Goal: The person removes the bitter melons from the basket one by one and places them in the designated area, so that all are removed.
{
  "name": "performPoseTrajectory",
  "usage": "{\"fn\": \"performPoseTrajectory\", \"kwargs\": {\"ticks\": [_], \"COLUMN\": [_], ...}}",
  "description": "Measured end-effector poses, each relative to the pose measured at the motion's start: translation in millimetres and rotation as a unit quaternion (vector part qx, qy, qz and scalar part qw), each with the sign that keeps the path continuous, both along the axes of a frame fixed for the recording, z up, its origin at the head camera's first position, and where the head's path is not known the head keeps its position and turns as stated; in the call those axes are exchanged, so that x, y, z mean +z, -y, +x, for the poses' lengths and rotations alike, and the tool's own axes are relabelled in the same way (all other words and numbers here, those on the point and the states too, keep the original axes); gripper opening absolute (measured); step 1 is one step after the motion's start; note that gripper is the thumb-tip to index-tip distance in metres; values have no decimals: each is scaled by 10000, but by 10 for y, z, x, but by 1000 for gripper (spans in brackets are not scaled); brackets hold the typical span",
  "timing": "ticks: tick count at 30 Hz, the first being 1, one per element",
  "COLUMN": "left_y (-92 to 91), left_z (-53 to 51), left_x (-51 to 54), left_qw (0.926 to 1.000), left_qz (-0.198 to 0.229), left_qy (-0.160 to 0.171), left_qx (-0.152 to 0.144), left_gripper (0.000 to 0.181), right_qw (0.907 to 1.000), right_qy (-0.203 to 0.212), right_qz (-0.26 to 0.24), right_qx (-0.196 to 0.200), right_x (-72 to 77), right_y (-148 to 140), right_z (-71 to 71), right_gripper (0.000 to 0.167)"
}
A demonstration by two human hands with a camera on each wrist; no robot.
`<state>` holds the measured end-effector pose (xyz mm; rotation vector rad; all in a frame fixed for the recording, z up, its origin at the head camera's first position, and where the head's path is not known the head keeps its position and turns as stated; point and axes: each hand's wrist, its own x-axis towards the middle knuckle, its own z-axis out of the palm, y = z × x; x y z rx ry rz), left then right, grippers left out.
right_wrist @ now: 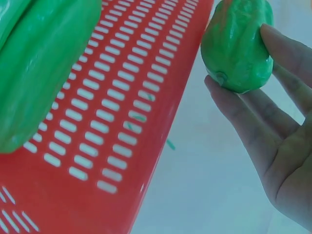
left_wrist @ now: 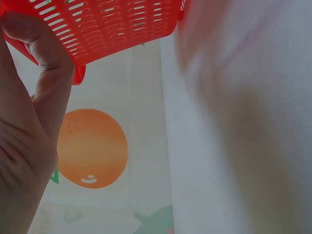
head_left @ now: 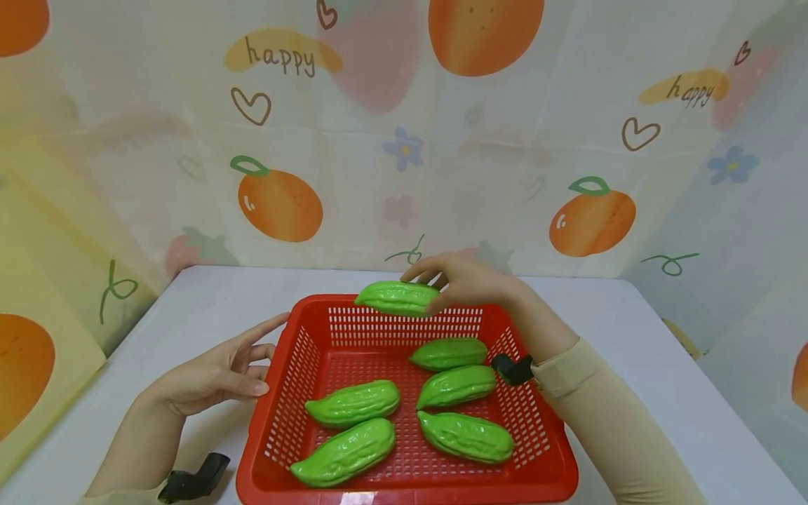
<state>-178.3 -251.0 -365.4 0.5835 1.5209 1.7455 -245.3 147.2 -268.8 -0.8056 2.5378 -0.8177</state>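
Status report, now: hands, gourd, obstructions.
Right hand gripping green gourd near far rim of red basket. Left hand at basket's left side. Five other gourds inside basket. No obstruction visible.

The red, rectangular, slotted basket (head_left: 454,494) looks smooth, glossy plastic; the green, elongated gourds (head_left: 467,438) look shiny and ridged; the white, cloth-covered surface (head_left: 208,298) looks matt.

A fruit-printed sheet (head_left: 353,175) ("happy" appears twice) backs the white table (head_left: 631,330).
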Motion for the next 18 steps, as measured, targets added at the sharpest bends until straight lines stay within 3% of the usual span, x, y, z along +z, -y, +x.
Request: {"fn": "performPoseTrajectory", "kwargs": {"ticks": [18], "left_y": [13], "left_z": [-10], "left_x": [-27], "left_qw": [9999], "left_qz": [111], "left_qy": [-17], "left_qx": [-113], "left_gripper": [90], "right_qw": [9990], "right_qy": [-276], "right_qz": [-237], "right_qx": [-279], "right_x": [16], "right_y": [-446], "right_z": [-153], "right_gripper": [56]}}
